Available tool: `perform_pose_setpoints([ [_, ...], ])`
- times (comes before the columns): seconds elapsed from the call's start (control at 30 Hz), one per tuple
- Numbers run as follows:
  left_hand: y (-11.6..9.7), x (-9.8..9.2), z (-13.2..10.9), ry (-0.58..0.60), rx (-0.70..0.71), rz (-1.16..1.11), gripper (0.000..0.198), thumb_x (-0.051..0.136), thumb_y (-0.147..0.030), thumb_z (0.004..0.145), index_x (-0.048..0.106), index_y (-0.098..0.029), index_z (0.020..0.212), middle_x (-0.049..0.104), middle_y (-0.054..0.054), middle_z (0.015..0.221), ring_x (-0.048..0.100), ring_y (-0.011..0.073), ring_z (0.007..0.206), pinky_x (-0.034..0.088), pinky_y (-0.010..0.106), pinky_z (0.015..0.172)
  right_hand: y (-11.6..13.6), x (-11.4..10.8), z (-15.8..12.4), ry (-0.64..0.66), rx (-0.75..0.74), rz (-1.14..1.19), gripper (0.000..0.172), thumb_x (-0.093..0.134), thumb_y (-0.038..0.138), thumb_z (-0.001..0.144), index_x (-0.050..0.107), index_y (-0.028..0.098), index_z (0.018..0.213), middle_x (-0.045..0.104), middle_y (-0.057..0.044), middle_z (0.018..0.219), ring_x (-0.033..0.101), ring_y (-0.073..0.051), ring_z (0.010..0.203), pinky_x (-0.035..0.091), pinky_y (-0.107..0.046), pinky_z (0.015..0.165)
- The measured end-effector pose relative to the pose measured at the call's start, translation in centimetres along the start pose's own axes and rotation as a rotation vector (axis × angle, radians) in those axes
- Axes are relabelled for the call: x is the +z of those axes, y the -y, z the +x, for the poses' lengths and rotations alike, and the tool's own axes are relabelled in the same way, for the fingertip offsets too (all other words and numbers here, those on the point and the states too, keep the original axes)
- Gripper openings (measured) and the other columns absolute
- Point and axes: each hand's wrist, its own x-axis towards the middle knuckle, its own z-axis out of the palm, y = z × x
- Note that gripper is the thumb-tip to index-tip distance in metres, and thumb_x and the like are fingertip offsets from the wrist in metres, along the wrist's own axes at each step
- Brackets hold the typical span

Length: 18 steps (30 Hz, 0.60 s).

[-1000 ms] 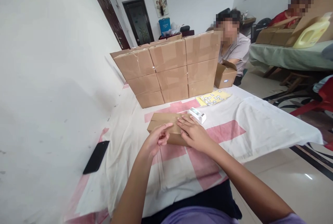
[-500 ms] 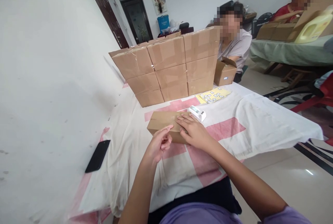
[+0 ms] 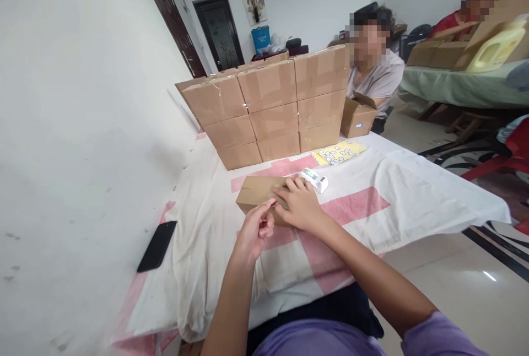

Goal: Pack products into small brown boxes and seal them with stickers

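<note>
A small closed cardboard box [image 3: 258, 189] lies on the cloth-covered table in front of me. My right hand [image 3: 300, 204] rests on the box's right part, fingers spread and slightly bent, holding nothing. At the box's near edge is my left hand [image 3: 256, 229], its index finger pointing along the top and the other fingers curled in; whether something small is between them is hidden. The two hands nearly meet. Just beyond my right hand sits a white device [image 3: 314, 179], partly covered by the fingers.
Stacked cardboard boxes [image 3: 273, 108] stand behind. A yellow sheet with small labels [image 3: 339, 152] lies right of them, near an open box [image 3: 357, 116] and a seated person. A black phone [image 3: 157, 247] is at the left edge. Another person sits at a farther table.
My right hand has shifted slightly left on the box, its fingers more bent. My left hand keeps nearly the same pose. The view has moved a little.
</note>
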Motion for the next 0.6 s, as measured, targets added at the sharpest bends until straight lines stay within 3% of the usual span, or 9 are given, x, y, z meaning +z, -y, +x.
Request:
perform_pose_setpoints([
  [0.07, 0.2, -0.1, -0.4, -0.045, 0.050, 0.066, 0.049, 0.064, -0.055, 0.079, 0.069, -0.012, 0.103, 0.041, -0.009, 0.048, 0.020, 0.0051, 0.040, 0.018, 0.024, 0.044, -0.2, 0.0, 0.1, -0.012, 0.004, 0.005, 0.047, 0.055, 0.046, 0.093, 0.067, 0.025, 0.133, 0.059, -0.012, 0.120, 0.047, -0.031, 0.115, 0.031, -0.047, 0.098],
  [0.13, 0.4, -0.3, -0.7, -0.130, 0.122, 0.127, 0.046, 0.063, -0.054, 0.083, 0.069, -0.014, 0.105, 0.045, -0.007, 0.049, 0.033, 0.0085, 0.044, 0.026, 0.024, 0.048, -0.5, 0.0, 0.0, -0.010, -0.010, 0.010, 0.049, 0.057, 0.047, 0.092, 0.066, 0.026, 0.135, 0.059, -0.012, 0.122, 0.046, -0.032, 0.115, 0.031, -0.046, 0.098],
  [0.2, 0.7, -0.7, -0.5, -0.268, 0.267, 0.261, 0.043, 0.065, -0.048, 0.085, 0.067, -0.018, 0.116, 0.063, 0.000, 0.066, 0.056, 0.0150, 0.065, 0.041, 0.027, 0.062, -0.7, 0.1, -0.1, 0.002, -0.027, 0.013, 0.050, 0.057, 0.048, 0.092, 0.065, 0.027, 0.137, 0.059, -0.012, 0.123, 0.046, -0.032, 0.114, 0.031, -0.046, 0.098],
  [0.23, 0.9, -1.0, -0.3, -0.330, 0.375, 0.405, 0.044, 0.065, -0.045, 0.086, 0.065, -0.020, 0.122, 0.071, 0.005, 0.085, 0.063, 0.0194, 0.085, 0.045, 0.031, 0.075, -0.8, 0.1, -0.2, 0.007, -0.030, 0.012, 0.050, 0.057, 0.049, 0.093, 0.065, 0.027, 0.137, 0.059, -0.013, 0.124, 0.046, -0.032, 0.114, 0.031, -0.046, 0.098],
  [0.27, 1.1, -1.2, 0.1, -0.365, 0.494, 0.597, 0.045, 0.065, -0.042, 0.088, 0.063, -0.023, 0.128, 0.073, 0.008, 0.107, 0.063, 0.0236, 0.106, 0.045, 0.036, 0.089, -0.8, 0.1, -0.3, 0.011, -0.033, 0.011, 0.051, 0.055, 0.051, 0.094, 0.064, 0.027, 0.138, 0.059, -0.013, 0.123, 0.046, -0.032, 0.113, 0.032, -0.047, 0.098],
  [0.33, 1.5, -1.6, 0.9, -0.337, 0.711, 1.020, 0.043, 0.057, -0.036, 0.095, 0.059, -0.027, 0.136, 0.063, 0.008, 0.140, 0.052, 0.0273, 0.133, 0.037, 0.046, 0.107, -0.9, 0.1, -0.4, 0.018, -0.033, 0.011, 0.052, 0.052, 0.055, 0.095, 0.064, 0.027, 0.138, 0.059, -0.013, 0.122, 0.047, -0.033, 0.113, 0.032, -0.048, 0.098],
  [0.4, 2.2, -1.9, 1.7, -0.241, 0.810, 1.277, 0.040, 0.045, -0.030, 0.101, 0.056, -0.029, 0.139, 0.059, 0.005, 0.147, 0.048, 0.0252, 0.140, 0.029, 0.050, 0.115, -1.0, -0.2, -0.3, 0.039, -0.038, 0.029, 0.051, 0.051, 0.055, 0.096, 0.064, 0.030, 0.138, 0.060, -0.013, 0.122, 0.047, -0.032, 0.115, 0.032, -0.048, 0.098],
  [0.47, 3.0, -2.0, 2.3, -0.219, 0.843, 1.346, 0.038, 0.040, -0.027, 0.104, 0.058, -0.029, 0.137, 0.060, 0.003, 0.146, 0.049, 0.0224, 0.140, 0.025, 0.050, 0.117, -1.6, -0.6, 0.2, 0.080, -0.022, 0.048, 0.044, 0.049, 0.053, 0.097, 0.066, 0.035, 0.134, 0.060, -0.011, 0.125, 0.048, -0.032, 0.117, 0.033, -0.049, 0.098],
  [0.6, 4.5, -2.0, 2.8, -0.305, 0.929, 1.320, 0.033, 0.047, -0.024, 0.102, 0.062, -0.027, 0.130, 0.065, 0.003, 0.141, 0.053, 0.0222, 0.137, 0.021, 0.048, 0.119, -4.7, -1.0, 2.8, 0.128, 0.156, -0.010, 0.041, 0.046, 0.056, 0.097, 0.073, 0.041, 0.124, 0.049, -0.009, 0.148, 0.043, -0.038, 0.129, 0.032, -0.056, 0.101],
])
